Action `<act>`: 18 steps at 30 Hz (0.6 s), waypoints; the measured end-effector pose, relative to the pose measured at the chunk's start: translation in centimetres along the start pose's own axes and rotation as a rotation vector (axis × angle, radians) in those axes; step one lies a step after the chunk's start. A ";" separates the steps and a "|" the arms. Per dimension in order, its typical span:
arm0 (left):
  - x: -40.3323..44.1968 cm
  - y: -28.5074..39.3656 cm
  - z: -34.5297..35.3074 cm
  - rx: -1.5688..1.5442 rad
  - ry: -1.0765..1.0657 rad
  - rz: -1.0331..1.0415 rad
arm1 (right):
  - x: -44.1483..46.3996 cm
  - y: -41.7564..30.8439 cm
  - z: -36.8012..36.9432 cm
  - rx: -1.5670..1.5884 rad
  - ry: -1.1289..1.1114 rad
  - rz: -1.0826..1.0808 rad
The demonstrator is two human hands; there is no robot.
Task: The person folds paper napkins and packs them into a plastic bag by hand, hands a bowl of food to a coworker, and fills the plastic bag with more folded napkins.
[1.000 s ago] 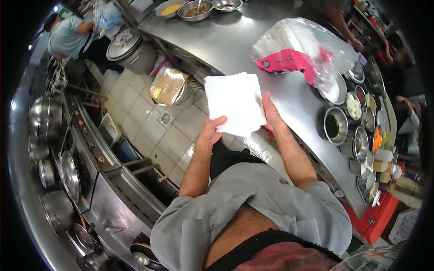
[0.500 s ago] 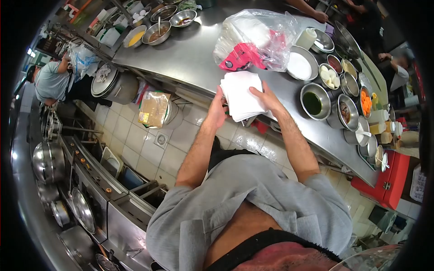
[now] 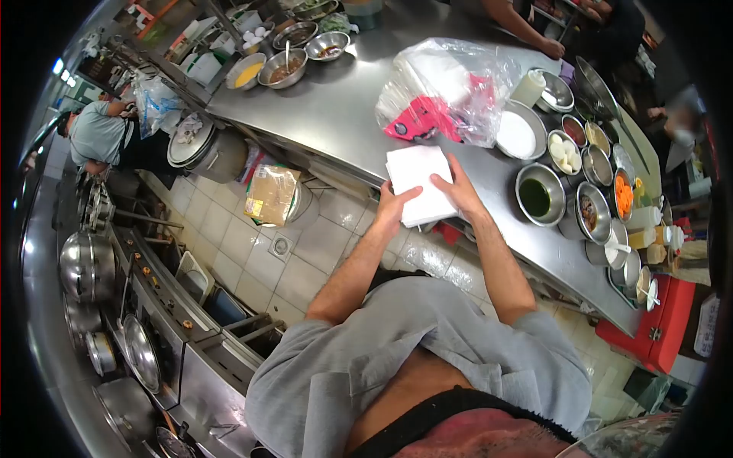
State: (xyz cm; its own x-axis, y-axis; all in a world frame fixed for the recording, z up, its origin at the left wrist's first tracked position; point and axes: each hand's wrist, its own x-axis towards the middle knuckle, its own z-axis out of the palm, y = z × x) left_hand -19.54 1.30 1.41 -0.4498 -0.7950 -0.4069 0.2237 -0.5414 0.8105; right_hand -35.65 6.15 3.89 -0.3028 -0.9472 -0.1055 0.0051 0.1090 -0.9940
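Observation:
A stack of white paper sheets or napkins (image 3: 421, 183) is held between both hands at the near edge of the steel counter (image 3: 321, 114). My left hand (image 3: 393, 206) grips its left side, thumb on top and fingers hidden beneath. On the right side, my right hand (image 3: 460, 189) holds the same stack, its thumb also lying on top. Just beyond the stack lies a clear plastic bag (image 3: 450, 84) with pink printing and white contents.
Bowls of sauce (image 3: 284, 70) stand at the counter's back left. On the right are a bowl of green liquid (image 3: 539, 195) and several other containers. A lidded pot (image 3: 217, 156) and one person (image 3: 99, 137) are at left; other people stand beyond the counter.
Since the first frame, the stack has come over the counter's edge, nearer the plastic bag. My left thumb, off the top half a second ago, lies on it again. The view has shifted.

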 end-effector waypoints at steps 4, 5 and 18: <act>-2.5 2.3 0.6 -0.107 -0.315 0.040 | -0.9 1.6 -2.5 0.647 -0.142 0.161; -3.3 3.2 1.0 -0.179 -0.427 -0.001 | -1.5 1.9 -3.2 0.697 -0.203 0.209; -3.7 2.6 0.9 0.030 -0.502 -0.076 | -5.9 -2.8 -3.7 0.315 -0.163 0.155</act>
State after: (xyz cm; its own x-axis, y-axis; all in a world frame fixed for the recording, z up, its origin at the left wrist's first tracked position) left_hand -18.12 3.09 5.40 -0.8254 -0.5203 -0.2189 0.1522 -0.5785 0.8013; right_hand -37.34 12.58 7.37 -0.1198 -0.9650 -0.2333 0.3389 0.1811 -0.9232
